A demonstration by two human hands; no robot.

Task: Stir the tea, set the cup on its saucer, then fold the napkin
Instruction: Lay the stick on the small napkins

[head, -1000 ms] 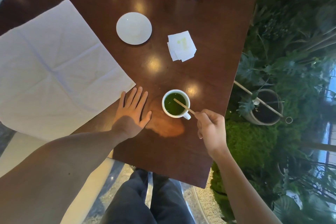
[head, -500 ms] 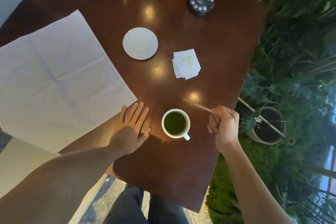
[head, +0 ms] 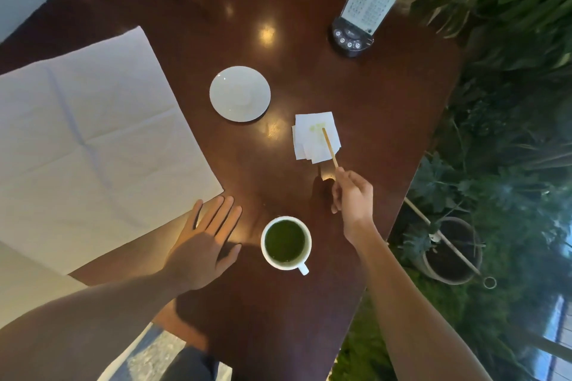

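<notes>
A white cup point(head: 286, 243) of green tea stands on the dark wooden table point(head: 387, 108), its handle toward me. My right hand point(head: 353, 195) pinches a thin wooden stir stick point(head: 329, 147), whose tip lies over a small folded white tissue point(head: 315, 136) with a green stain. My left hand point(head: 205, 241) rests flat on the table just left of the cup, fingers straight. An empty white saucer point(head: 240, 93) sits farther back. A large white napkin point(head: 89, 145) lies unfolded at the left.
A menu stand on a black base point(head: 351, 37) is at the table's far right corner. Beyond the right table edge are green plants and a clay pot point(head: 452, 250). My legs show under the near edge.
My right hand lifted the stick out of the tea and carried it away from me to the small tissue. The left hand and the cup stayed where they were.
</notes>
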